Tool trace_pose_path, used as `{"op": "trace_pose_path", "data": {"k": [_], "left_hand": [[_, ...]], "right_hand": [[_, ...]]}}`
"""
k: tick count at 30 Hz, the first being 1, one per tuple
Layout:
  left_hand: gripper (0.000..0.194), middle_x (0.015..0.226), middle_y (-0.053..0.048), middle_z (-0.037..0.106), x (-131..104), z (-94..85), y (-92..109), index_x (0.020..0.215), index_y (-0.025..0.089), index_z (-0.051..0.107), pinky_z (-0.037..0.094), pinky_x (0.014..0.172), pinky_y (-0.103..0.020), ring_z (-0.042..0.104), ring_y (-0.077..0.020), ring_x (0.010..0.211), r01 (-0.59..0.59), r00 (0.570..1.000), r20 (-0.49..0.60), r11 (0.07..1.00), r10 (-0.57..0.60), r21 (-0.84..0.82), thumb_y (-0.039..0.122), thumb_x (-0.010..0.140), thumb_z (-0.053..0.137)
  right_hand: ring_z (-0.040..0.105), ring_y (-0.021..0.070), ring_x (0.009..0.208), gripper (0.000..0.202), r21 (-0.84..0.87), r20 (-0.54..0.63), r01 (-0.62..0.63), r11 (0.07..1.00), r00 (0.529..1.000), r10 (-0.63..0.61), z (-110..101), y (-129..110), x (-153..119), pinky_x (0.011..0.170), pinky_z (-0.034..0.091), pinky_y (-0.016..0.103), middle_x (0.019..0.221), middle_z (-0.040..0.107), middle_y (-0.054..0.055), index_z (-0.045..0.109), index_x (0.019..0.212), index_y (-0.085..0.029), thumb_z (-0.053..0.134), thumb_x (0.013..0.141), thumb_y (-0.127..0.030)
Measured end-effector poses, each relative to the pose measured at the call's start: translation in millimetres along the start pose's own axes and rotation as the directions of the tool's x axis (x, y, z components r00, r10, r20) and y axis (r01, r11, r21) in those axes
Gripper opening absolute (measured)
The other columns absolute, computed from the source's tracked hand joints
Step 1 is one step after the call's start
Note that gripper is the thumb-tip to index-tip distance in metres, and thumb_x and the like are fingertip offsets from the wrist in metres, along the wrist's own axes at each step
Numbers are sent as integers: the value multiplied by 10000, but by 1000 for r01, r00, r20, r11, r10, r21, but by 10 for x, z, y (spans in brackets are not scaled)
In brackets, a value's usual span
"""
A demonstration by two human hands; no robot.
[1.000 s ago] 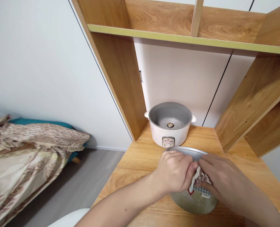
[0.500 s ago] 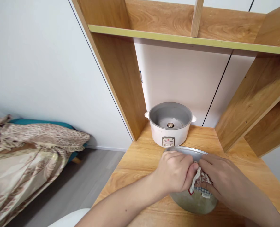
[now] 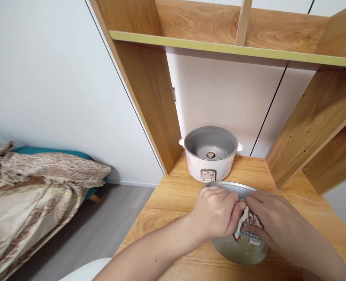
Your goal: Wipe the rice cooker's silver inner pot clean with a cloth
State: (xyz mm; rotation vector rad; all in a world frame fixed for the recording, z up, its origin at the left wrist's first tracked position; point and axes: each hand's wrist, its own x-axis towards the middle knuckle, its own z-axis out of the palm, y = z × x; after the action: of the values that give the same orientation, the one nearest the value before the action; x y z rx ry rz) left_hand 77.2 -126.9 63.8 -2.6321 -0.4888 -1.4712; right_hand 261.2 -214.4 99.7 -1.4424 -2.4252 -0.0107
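A silvery metal pot [image 3: 240, 249] is in front of me on the wooden tabletop, with part of its rim showing beyond my hands. Over it, my left hand [image 3: 218, 212] is closed, its thumb pressed on a bunched patterned cloth [image 3: 250, 219]. My right hand [image 3: 274, 216] grips the same cloth from the other side, fingers curled. A patch of checked blue-grey fabric with a white tag hangs below the fingers. My hands hide much of the pot's opening. Just behind the pot stands a white rice cooker body [image 3: 210, 156], lidless, with a grey interior and a round centre button.
The wooden tabletop [image 3: 149, 230] runs under a shelf unit with a yellow-edged shelf [image 3: 190, 47]. Upright wooden panels [image 3: 149, 101] flank the rice cooker. To the left lies a bed with a patterned cover [image 3: 38, 195]. A white rounded edge [image 3: 86, 271] shows at the bottom.
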Motion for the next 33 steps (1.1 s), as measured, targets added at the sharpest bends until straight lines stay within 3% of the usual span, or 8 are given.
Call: {"op": "trace_pose_path", "data": {"k": [23, 27, 33], "left_hand": [[444, 490, 23, 505, 2, -3, -13, 624, 234, 485, 310, 441, -313, 445, -137, 412, 2, 1000, 5, 1000, -2, -17, 232, 1054, 375], [446, 487, 29, 499, 5, -1, -17, 617, 234, 469, 297, 448, -306, 441, -129, 405, 8, 1000, -2, 1000, -9, -21, 237, 1053, 379], [452, 484, 28, 499, 18, 1, -25, 612, 235, 462, 293, 451, -309, 445, -130, 404, 8, 1000, -9, 999, -9, -35, 236, 1056, 377]], "right_hand": [[642, 200, 750, 196, 36, -18, 49, 998, 999, -48, -15, 34, 12, 644, 459, 329, 869, 657, 4, 552, 899, -225, 722, 978, -170], [638, 205, 753, 227, 48, 20, 27, 998, 999, -28, -5, 53, -7, 643, 462, 336, 878, 647, 1, 554, 898, -219, 754, 939, -120], [662, 236, 869, 135, 92, 66, 4, 996, 998, -10, 17, 98, -37, 725, 511, 370, 954, 663, 25, 578, 967, -213, 705, 1009, -202]]}}
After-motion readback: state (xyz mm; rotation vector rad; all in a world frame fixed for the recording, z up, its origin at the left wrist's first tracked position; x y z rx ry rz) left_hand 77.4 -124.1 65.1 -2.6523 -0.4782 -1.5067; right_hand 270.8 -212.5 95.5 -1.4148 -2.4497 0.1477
